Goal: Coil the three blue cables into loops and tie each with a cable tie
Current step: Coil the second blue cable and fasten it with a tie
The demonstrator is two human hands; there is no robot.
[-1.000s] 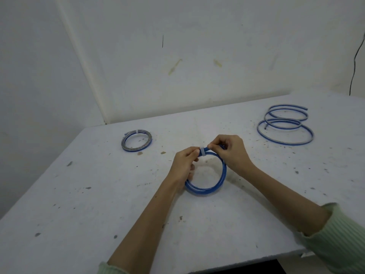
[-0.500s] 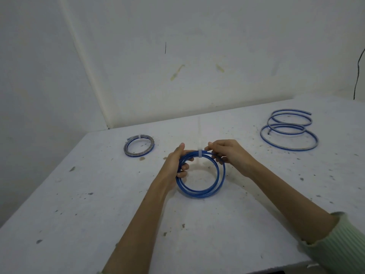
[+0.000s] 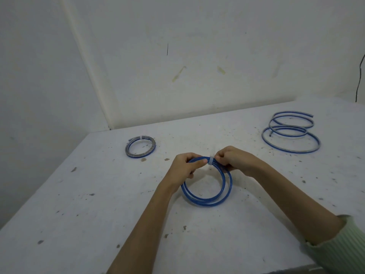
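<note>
Second coil [image 3: 207, 196] lies at table [image 3: 79, 214] centre, left hand [image 3: 184, 168] gripping its 11 o'clock arc and right hand [image 3: 235, 160] pinching the white cable tie [image 3: 210, 161] at 12 o'clock; tying appears underway, next requiring the tie drawn tight, third cable [image 3: 291, 133] at 2 o'clock uncoiled.

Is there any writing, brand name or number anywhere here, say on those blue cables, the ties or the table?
None: no readable text shows anywhere.
Coil in the hands: plain blue, no print visible.
Its white cable tie: blank as far as can be seen.
Tied coil and loose cable: no lettering visible.
Table and wall: only specks and stains, no signs.
</note>
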